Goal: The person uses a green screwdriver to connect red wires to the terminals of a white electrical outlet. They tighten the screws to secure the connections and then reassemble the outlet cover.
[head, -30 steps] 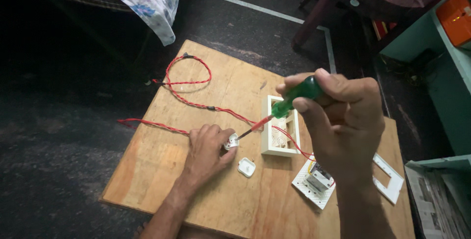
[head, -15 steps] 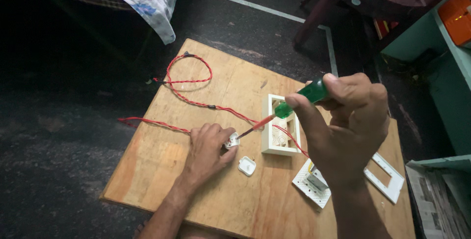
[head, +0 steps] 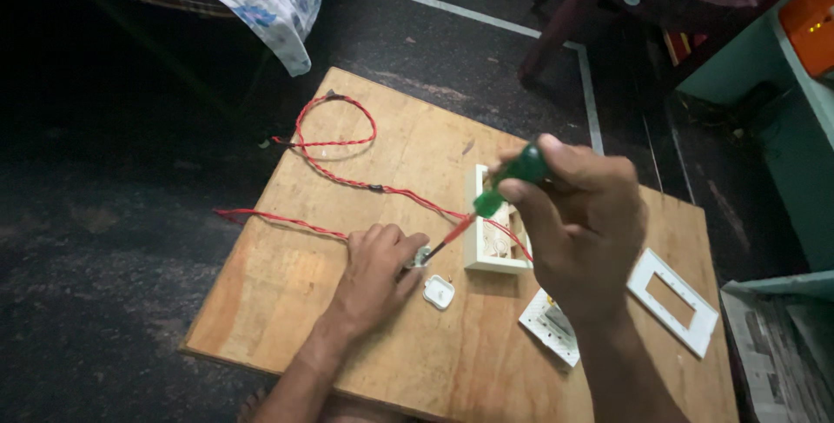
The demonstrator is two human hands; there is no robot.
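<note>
Two hands work mid-board: left hand (head: pixel 375 268) pinches a small white fitting (head: pixel 420 256), right hand (head: pixel 580 214) grips the green screwdriver (head: pixel 508 180), tip apparently at it. White box (head: pixel 491 236), faceplate (head: pixel 673 301) lie unassembled.

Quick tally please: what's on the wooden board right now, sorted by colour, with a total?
Red: 1, the twisted red wire.
Green: 1, the green-handled screwdriver, held in the right hand.
White: 5, the switch box, the frame plate, the small white cap, the switch module, and the small fitting under the left hand.
Total: 7.
</note>
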